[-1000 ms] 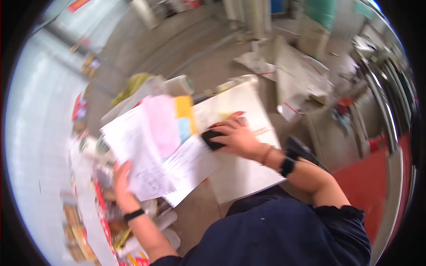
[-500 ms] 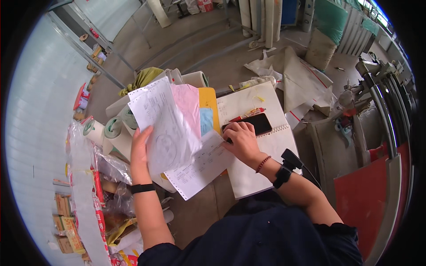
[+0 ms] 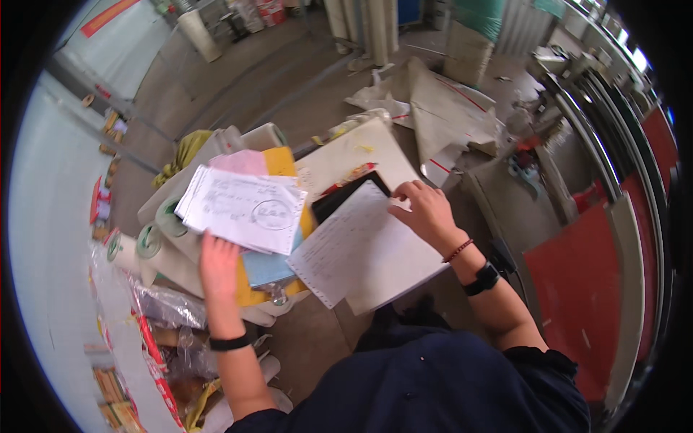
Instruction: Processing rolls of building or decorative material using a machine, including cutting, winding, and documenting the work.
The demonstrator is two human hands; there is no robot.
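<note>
My left hand (image 3: 219,267), slightly blurred, has its fingers stretched out at the near edge of several white printed sheets (image 3: 242,206). The top one bears a hand-drawn oval. Those sheets lie over a pink sheet (image 3: 242,160), a light blue sheet (image 3: 268,268) and a yellow folder (image 3: 280,160). Another white printed sheet (image 3: 339,245) rests across the open spiral notebook (image 3: 379,144) and partly covers a black phone (image 3: 346,198). Beside that sheet's right edge is my right hand (image 3: 429,216), fingers bent with a gap between thumb and forefinger. A red pen (image 3: 350,177) lies beyond the phone.
Pale rolls of material (image 3: 170,249) lie under and left of the papers, near clear plastic wrapping (image 3: 170,307). Crumpled off-white sheeting (image 3: 447,108) is on the floor ahead. To the right are metal rails (image 3: 585,137) and a red panel (image 3: 577,303).
The left hand's sheets have come down flat on the pile. The other white sheet has moved right, onto the notebook and over part of the phone; my right hand has left the phone. The view has shifted.
</note>
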